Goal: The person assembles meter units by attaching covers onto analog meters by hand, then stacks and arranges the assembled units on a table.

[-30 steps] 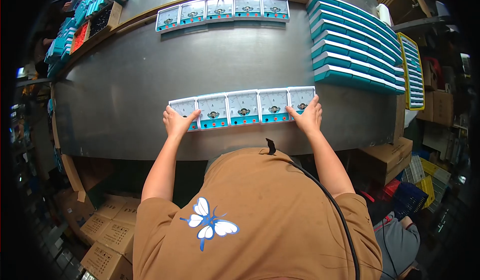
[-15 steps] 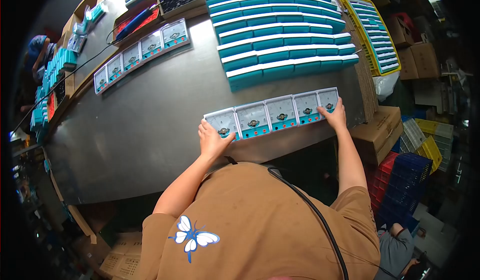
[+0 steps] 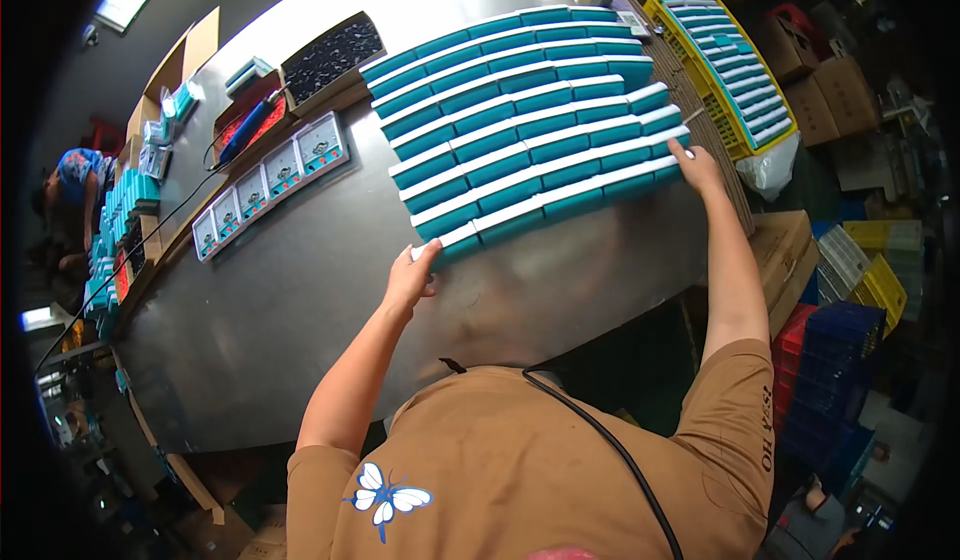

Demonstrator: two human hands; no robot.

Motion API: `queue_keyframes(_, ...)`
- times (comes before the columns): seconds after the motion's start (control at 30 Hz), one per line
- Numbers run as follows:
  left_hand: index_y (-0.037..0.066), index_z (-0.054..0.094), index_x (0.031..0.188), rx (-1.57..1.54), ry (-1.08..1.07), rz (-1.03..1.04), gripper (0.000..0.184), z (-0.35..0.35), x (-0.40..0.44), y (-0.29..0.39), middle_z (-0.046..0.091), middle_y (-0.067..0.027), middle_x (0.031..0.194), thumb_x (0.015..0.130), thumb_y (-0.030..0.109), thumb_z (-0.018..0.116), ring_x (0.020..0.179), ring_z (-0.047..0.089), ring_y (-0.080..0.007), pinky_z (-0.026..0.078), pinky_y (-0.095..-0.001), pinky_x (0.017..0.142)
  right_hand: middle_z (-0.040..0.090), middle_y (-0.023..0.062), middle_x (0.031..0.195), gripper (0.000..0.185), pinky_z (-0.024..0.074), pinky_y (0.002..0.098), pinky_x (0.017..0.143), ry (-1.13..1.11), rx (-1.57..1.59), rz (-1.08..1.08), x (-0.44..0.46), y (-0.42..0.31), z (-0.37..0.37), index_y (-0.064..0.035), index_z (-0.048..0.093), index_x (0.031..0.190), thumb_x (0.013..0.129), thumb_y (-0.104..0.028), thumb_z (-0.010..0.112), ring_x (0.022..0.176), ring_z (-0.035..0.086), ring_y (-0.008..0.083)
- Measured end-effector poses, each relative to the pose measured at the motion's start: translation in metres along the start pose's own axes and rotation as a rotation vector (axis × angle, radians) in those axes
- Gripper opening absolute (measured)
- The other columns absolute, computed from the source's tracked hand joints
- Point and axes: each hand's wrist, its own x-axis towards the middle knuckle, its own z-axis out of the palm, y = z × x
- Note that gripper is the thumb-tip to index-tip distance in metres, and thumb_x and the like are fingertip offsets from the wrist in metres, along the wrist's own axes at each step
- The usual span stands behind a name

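Observation:
My left hand (image 3: 408, 274) grips the left end of a front row of teal-and-white meters (image 3: 562, 206), thumb on top. At the right end of that row, my right hand (image 3: 700, 170) is closed on it. The row stands on edge, white rims up and teal sides facing me, with its dials out of sight. Directly behind it stand several similar rows of meters (image 3: 500, 90), packed close together. Whether the held row touches the one behind, I cannot tell.
Another row of meters (image 3: 268, 186) lies dials up at the left. Beyond it are a blue screwdriver (image 3: 248, 128), a box of red parts (image 3: 232, 120) and a box of dark parts (image 3: 335, 60). A yellow crate (image 3: 700, 90) stands right. Another person (image 3: 80, 175) is far left.
The row in my hands has moved away from me to the stacked rows. It has turned from dials up to standing on edge. The camera view has shifted too.

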Motion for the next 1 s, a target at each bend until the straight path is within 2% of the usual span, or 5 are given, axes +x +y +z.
queue_keyframes(0.27, 0.003, 0.030, 0.147, -0.391, -0.031, 0.071, 0.069, -0.094, -0.026, -0.041, 0.061, -0.0102, 0.111, 0.093, 0.031, 0.063, 0.094, 0.060, -0.0124, 0.051, -0.0264, 0.077, 0.059, 0.0230, 0.120, 0.069, 0.0456, 0.0460, 0.094, 0.582, -0.031, -0.421, -0.004, -0.060, 0.008, -0.0005, 0.050, 0.132, 0.081, -0.042, 0.072, 0.109, 0.058, 0.0382)
queue_keyframes(0.47, 0.003, 0.049, 0.131, -0.355, 0.466, 0.113, 0.049, -0.281, 0.012, -0.115, 0.064, -0.0053, 0.101, 0.092, 0.028, 0.064, 0.085, 0.061, -0.0109, 0.049, -0.0239, 0.072, 0.066, 0.0140, 0.108, 0.038, 0.0500, 0.0362, 0.086, -0.091, 0.383, -0.932, -0.123, -0.345, 0.046, -0.0015, 0.061, 0.119, 0.088, -0.022, 0.066, 0.099, 0.063, 0.0245)
queue_keyframes(0.6, 0.001, 0.050, 0.128, -0.085, 0.830, 0.156, 0.061, -0.412, 0.059, -0.137, 0.063, -0.0081, 0.097, 0.080, 0.029, 0.076, 0.084, 0.061, -0.0135, 0.050, -0.0279, 0.069, 0.062, 0.0201, 0.115, 0.062, 0.0467, 0.0414, 0.094, -0.107, -0.020, -1.089, -0.157, -0.468, 0.154, 0.0024, 0.052, 0.130, 0.084, -0.036, 0.069, 0.110, 0.058, 0.0350)
queue_keyframes(0.77, 0.000, 0.037, 0.139, 0.526, 1.122, 0.019, 0.096, -0.535, 0.119, -0.132, 0.050, -0.0223, 0.133, 0.070, 0.053, 0.078, 0.127, 0.045, -0.0381, 0.039, -0.0456, 0.105, 0.046, 0.0259, 0.134, 0.101, 0.0432, 0.0452, 0.100, -0.075, -0.225, -0.735, -0.135, -0.561, 0.282, 0.0014, 0.024, 0.147, 0.078, -0.055, 0.069, 0.121, 0.049, 0.0400)
queue_keyframes(1.0, -0.007, 0.056, 0.121, 0.462, 0.859, 0.048, 0.100, -0.554, 0.167, -0.090, 0.056, -0.0259, 0.126, 0.057, 0.065, 0.081, 0.124, 0.049, -0.0366, 0.042, -0.0417, 0.103, 0.032, 0.0241, 0.144, 0.120, 0.0380, 0.0543, 0.101, 0.049, -0.204, -0.266, -0.174, -0.610, 0.350, -0.0041, 0.016, 0.151, 0.066, -0.067, 0.073, 0.129, 0.040, 0.0410)
